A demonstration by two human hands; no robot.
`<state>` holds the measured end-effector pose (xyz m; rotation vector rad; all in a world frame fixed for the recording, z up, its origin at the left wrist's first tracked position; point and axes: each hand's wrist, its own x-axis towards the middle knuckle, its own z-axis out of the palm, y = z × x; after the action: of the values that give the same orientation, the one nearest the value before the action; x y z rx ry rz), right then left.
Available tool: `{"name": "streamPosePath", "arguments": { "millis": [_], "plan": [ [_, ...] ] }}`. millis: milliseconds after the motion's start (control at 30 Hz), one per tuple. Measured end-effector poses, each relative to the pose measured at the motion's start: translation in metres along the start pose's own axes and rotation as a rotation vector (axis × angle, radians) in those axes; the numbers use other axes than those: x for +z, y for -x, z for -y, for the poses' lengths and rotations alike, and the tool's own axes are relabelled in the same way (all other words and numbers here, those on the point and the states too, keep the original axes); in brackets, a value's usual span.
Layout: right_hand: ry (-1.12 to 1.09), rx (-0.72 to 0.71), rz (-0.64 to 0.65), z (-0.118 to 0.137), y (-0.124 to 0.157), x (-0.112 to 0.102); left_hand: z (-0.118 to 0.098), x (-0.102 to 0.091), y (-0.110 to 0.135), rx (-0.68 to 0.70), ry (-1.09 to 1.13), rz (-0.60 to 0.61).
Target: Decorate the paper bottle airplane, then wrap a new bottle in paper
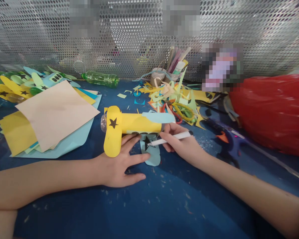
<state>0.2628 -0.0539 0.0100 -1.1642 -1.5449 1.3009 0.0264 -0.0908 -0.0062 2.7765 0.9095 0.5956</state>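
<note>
A toy airplane (142,122), a plastic bottle wrapped in yellow paper, lies sideways on the blue table in front of me. It has a yellow paper piece (113,142) with a black star at its left end and light blue paper parts at its right. My right hand (179,141) grips a white marker (170,138), its tip at a black star on the lower light blue paper wing (153,157). My left hand (124,164) lies with fingers spread beside the airplane, one fingertip on that wing and others partly under the yellow body.
Stacked coloured paper (57,116) lies at left, with finished paper-and-bottle planes (22,86) behind. A green bottle (101,79), paper scraps (174,91) and yellow-handled scissors (183,111) lie farther back. At right are a glue gun (230,139) and a red plastic bag (274,113).
</note>
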Motion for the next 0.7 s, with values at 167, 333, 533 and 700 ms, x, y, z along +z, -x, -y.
{"name": "streamPosePath", "arguments": {
  "millis": [167,333,533,700],
  "plan": [
    [0.003,-0.001,0.009,-0.0018,-0.0007,-0.0002,-0.0001,0.0003,-0.0002,0.002,-0.002,0.003],
    [-0.007,-0.006,-0.007,-0.0027,0.0,-0.0009,-0.0001,0.0004,-0.0007,-0.001,0.001,0.008],
    [0.005,0.009,0.013,0.0003,0.0009,0.0002,0.0,-0.0001,-0.0007,0.0,0.006,0.0],
    [0.011,0.003,0.022,0.0008,-0.0008,0.0009,-0.0001,0.0003,-0.0008,0.011,0.006,-0.006]
  ]
}}
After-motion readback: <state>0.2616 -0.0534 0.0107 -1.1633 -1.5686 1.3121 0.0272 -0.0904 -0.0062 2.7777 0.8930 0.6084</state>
